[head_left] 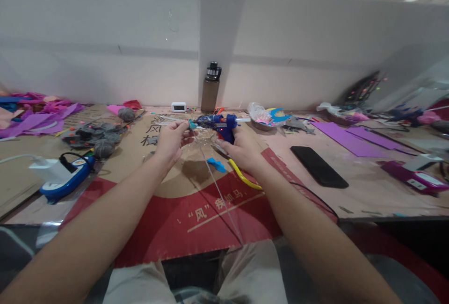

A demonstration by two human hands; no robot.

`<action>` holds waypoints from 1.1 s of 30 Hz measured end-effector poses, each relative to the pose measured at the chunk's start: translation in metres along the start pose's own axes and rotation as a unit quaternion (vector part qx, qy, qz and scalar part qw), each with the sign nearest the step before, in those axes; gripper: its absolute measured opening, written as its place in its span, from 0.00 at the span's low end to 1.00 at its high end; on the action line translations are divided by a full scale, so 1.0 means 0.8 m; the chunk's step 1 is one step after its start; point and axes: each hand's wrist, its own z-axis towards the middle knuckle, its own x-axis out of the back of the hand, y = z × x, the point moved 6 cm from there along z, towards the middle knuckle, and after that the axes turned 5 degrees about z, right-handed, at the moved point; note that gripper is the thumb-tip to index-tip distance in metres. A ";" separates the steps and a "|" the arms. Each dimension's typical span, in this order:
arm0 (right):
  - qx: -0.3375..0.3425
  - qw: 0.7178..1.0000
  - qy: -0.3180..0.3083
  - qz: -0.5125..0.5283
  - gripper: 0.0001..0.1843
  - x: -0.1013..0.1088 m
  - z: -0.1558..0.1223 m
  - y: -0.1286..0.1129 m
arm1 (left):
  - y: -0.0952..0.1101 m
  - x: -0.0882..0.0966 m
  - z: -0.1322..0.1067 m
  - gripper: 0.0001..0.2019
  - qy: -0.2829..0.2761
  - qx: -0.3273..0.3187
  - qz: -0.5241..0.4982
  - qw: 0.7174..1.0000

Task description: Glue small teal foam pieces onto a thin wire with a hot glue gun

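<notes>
My right hand (242, 150) is wrapped round the grip of a blue hot glue gun (224, 124). A pale glue stick (243, 119) pokes out of its rear, and its nozzle points left. My left hand (172, 141) pinches a small teal piece (192, 124) right at the nozzle; whether they touch I cannot tell. A thin pale strand or rod (219, 184) slants from near my left fingers down toward my lap. Below the hands, a bright blue scrap (216, 164) and a yellow curved strip (242, 176) lie on the printed cardboard (168, 220).
Behind the hands stand a dark bottle (210, 90) and a small white digital clock (178, 107). A black phone (318, 166) and purple sheets (351, 139) lie right. At left are a blue power strip (66, 184), grey fuzzy balls (104, 148) and coloured scraps (38, 119). A bowl (264, 125) holds small pieces.
</notes>
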 end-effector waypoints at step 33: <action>-0.024 0.987 0.050 0.148 0.07 -0.045 0.014 -0.010 | 0.033 -0.020 -0.024 0.05 0.003 -0.270 0.354 0.895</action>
